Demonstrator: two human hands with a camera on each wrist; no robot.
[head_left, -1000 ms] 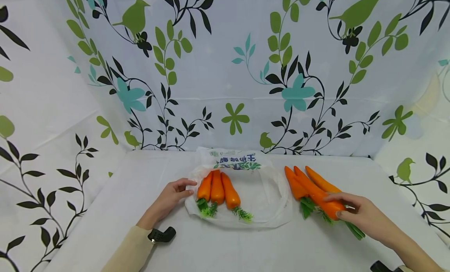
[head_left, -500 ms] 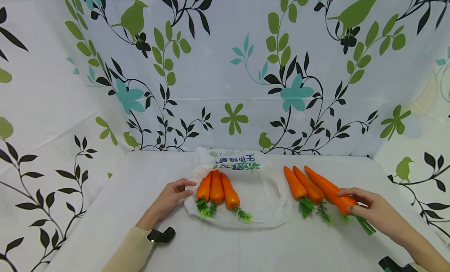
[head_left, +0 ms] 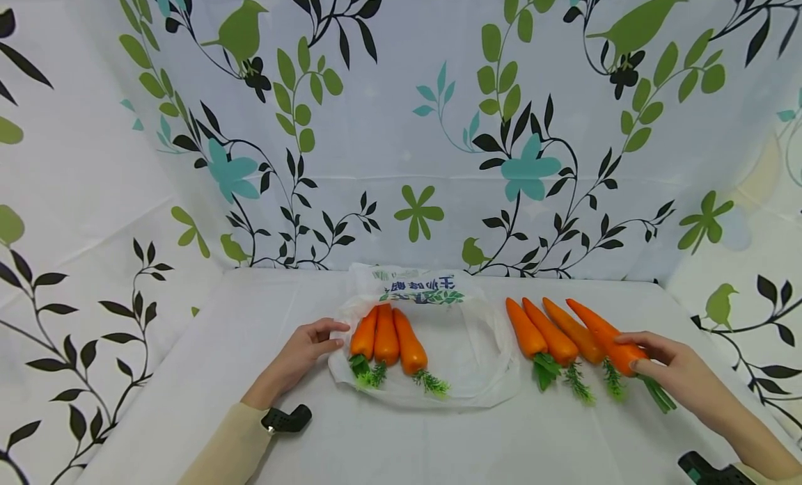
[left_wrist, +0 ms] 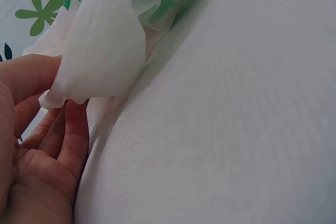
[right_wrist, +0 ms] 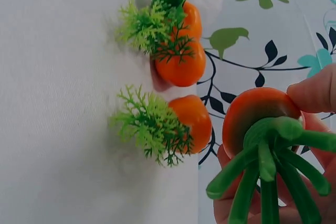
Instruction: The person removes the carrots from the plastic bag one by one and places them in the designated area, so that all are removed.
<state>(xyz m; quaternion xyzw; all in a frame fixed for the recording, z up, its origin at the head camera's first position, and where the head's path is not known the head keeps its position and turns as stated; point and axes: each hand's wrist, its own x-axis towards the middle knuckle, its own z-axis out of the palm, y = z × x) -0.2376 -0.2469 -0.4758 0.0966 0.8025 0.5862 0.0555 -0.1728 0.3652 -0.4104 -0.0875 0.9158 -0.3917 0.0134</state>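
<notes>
A thin white plastic bag point(head_left: 466, 356) lies on the table with its mouth spread towards me. Three orange carrots point(head_left: 386, 339) with green tops lie side by side in its left part. My left hand point(head_left: 307, 349) pinches the bag's left edge; in the left wrist view, the film point(left_wrist: 100, 51) runs between thumb and fingers. To the right of the bag, three more carrots point(head_left: 551, 339) lie in a slanted row. Just beyond them my right hand point(head_left: 679, 374) grips another carrot point(head_left: 601, 332) near its thick end. Its cut green stalks point(right_wrist: 268, 166) face the right wrist camera.
The table point(head_left: 426, 443) has a white cover. Behind it hangs a white cloth point(head_left: 376, 130) printed with leaves, birds and flowers. A dark device point(head_left: 287, 419) is strapped to the left wrist, and another device point(head_left: 708, 467) sits on the right wrist.
My right hand has moved right, leaving the third carrot in the row and holding a separate one to its right. The left hand and the bag have stayed in place.
</notes>
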